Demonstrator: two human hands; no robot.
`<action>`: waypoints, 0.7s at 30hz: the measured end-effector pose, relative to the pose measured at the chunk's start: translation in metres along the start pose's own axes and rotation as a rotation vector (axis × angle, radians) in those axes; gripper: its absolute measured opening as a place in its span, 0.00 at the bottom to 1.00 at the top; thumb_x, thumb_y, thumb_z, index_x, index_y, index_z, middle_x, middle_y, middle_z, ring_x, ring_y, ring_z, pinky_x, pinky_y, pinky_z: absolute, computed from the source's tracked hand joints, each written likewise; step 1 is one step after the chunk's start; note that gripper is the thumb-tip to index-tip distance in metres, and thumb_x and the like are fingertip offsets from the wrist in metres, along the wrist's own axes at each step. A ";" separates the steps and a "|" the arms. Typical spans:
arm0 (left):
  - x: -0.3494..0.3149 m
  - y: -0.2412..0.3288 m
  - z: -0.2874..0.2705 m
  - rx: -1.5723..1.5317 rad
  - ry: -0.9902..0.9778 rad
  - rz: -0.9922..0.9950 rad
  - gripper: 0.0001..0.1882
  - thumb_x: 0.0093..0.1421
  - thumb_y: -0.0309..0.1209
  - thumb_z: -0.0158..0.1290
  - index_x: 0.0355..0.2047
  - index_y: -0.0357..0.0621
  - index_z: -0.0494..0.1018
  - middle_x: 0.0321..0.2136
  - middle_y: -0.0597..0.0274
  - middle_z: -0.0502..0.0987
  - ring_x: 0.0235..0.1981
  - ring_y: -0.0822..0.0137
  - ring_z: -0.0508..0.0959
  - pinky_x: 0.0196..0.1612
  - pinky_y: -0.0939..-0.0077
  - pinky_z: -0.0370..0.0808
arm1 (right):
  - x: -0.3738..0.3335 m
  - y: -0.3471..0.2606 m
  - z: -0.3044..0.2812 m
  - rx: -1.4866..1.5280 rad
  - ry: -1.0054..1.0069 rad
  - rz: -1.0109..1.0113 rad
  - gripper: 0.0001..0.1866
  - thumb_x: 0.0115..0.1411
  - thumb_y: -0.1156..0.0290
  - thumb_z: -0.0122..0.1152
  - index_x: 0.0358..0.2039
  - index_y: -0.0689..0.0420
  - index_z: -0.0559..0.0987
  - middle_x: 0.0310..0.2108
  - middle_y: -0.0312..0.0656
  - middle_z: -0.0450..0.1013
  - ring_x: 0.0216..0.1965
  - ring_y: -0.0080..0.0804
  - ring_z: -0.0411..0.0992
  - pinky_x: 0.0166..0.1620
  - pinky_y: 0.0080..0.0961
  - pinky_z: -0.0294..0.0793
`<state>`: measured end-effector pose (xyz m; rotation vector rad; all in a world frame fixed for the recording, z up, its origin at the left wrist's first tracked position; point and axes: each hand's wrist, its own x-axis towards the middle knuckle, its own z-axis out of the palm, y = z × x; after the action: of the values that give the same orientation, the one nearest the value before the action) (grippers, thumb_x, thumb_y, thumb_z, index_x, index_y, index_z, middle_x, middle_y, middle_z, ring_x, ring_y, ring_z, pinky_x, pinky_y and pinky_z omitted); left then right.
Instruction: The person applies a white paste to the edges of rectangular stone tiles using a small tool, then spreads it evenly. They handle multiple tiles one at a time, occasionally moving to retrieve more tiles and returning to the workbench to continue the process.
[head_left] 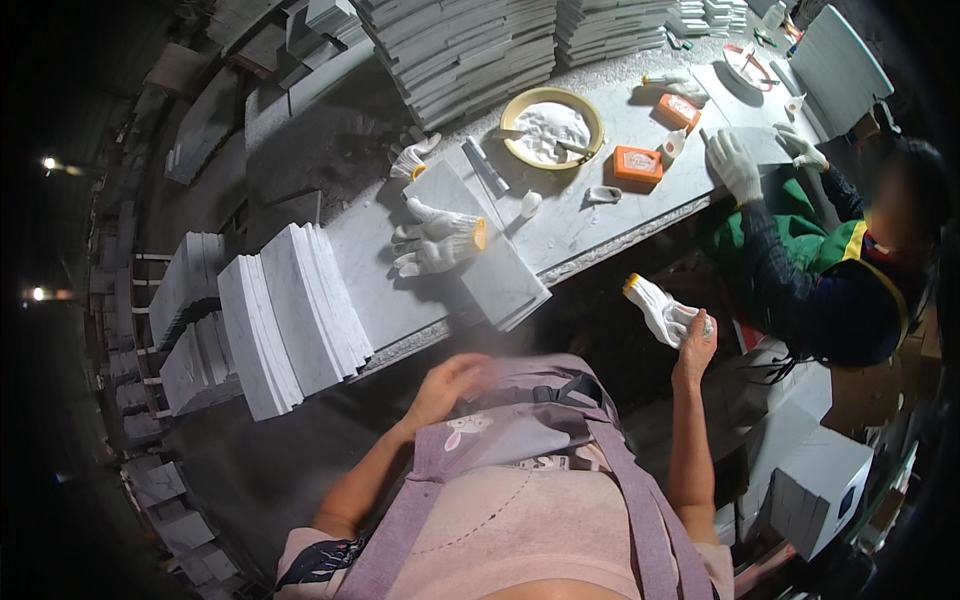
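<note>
My right hand (697,345) grips a white knit glove (657,308) with a yellow cuff, held up off the table's front edge. My left hand (448,388) is bare and beside the waist of my purple apron (450,445); its fingers are smeared by motion. Another white glove (438,238), with an orange-yellow cuff, lies spread on a pale marbled slab (505,285) that juts past the table edge. Farther back, a third glove (410,160) lies crumpled beside that slab.
A yellow bowl (597,112) of white powder and orange boxes (637,165) stand on the marble-topped table (590,235). Tall slab stacks (470,60) rise behind; more slabs (300,300) lean at left. At right, a co-worker's gloved hand (735,165) rests on the table.
</note>
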<state>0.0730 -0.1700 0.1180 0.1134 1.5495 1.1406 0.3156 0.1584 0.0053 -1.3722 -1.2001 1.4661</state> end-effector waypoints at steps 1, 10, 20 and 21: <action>0.001 -0.003 -0.007 0.283 0.140 0.204 0.15 0.72 0.29 0.52 0.55 0.36 0.75 0.51 0.56 0.80 0.49 0.65 0.81 0.53 0.74 0.76 | -0.014 -0.008 0.003 -0.005 -0.081 -0.009 0.14 0.76 0.60 0.52 0.39 0.58 0.78 0.35 0.37 0.79 0.33 0.20 0.75 0.37 0.21 0.76; 0.034 0.016 0.003 0.874 0.222 1.088 0.35 0.51 0.30 0.68 0.61 0.43 0.71 0.55 0.49 0.75 0.58 0.48 0.73 0.62 0.50 0.69 | -0.173 -0.047 0.166 0.142 -0.564 0.404 0.17 0.73 0.54 0.56 0.42 0.57 0.78 0.35 0.34 0.75 0.37 0.19 0.71 0.40 0.22 0.73; 0.092 0.045 -0.092 0.954 0.661 0.704 0.47 0.56 0.25 0.64 0.74 0.47 0.55 0.69 0.48 0.61 0.70 0.47 0.60 0.70 0.49 0.56 | -0.162 -0.027 0.148 0.189 -0.712 0.263 0.18 0.72 0.70 0.57 0.60 0.59 0.71 0.56 0.44 0.75 0.54 0.32 0.76 0.57 0.29 0.74; 0.105 0.038 -0.100 1.044 0.667 0.722 0.48 0.59 0.31 0.65 0.75 0.48 0.51 0.74 0.49 0.54 0.74 0.48 0.54 0.73 0.45 0.50 | -0.159 -0.010 0.132 0.167 -0.715 0.265 0.17 0.72 0.70 0.57 0.59 0.60 0.72 0.56 0.43 0.76 0.53 0.31 0.77 0.57 0.28 0.74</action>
<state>-0.0619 -0.1444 0.0578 1.1591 2.7159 0.7768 0.2014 -0.0079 0.0519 -0.9325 -1.2986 2.3088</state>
